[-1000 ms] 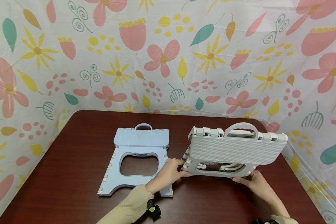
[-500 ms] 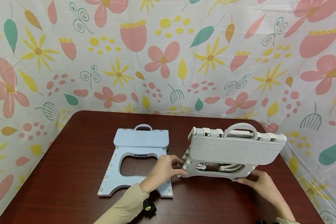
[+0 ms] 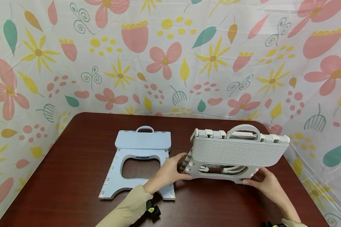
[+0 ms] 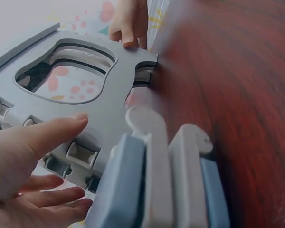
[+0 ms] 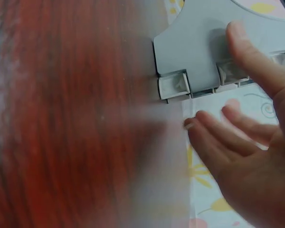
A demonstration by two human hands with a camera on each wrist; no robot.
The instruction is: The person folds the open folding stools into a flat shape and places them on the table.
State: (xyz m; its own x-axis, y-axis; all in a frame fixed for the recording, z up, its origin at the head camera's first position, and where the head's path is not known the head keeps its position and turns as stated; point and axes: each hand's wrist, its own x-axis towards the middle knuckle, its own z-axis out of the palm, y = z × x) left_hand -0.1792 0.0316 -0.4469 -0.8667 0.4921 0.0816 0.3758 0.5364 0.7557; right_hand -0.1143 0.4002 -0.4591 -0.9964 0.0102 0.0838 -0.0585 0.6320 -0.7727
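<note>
A light grey folding step stool (image 3: 238, 149) stands partly unfolded on the right of the table, its arched handle at the top. My left hand (image 3: 170, 168) is at its lower left side, thumb over the front panel and the other fingers by the hinged side. In the left wrist view that thumb (image 4: 52, 135) lies over the panel, with the fingers spread below it. At the lower right leg is my right hand (image 3: 268, 186), held loosely; in the right wrist view its thumb (image 5: 254, 57) overlaps the panel while the other fingers extend beyond the hinged edge.
A light blue folding step stool (image 3: 143, 140) lies folded flat to the left, beneath my left forearm in the head view. The dark red wooden table (image 3: 74, 157) backs onto a flower-patterned curtain (image 3: 164, 63), which also runs along both sides.
Both hands have loosened around the grey stool's lower sides, their fingers spreading. The right hand has shifted slightly right. The grey stool keeps nearly the same pose; the blue stool has not moved.
</note>
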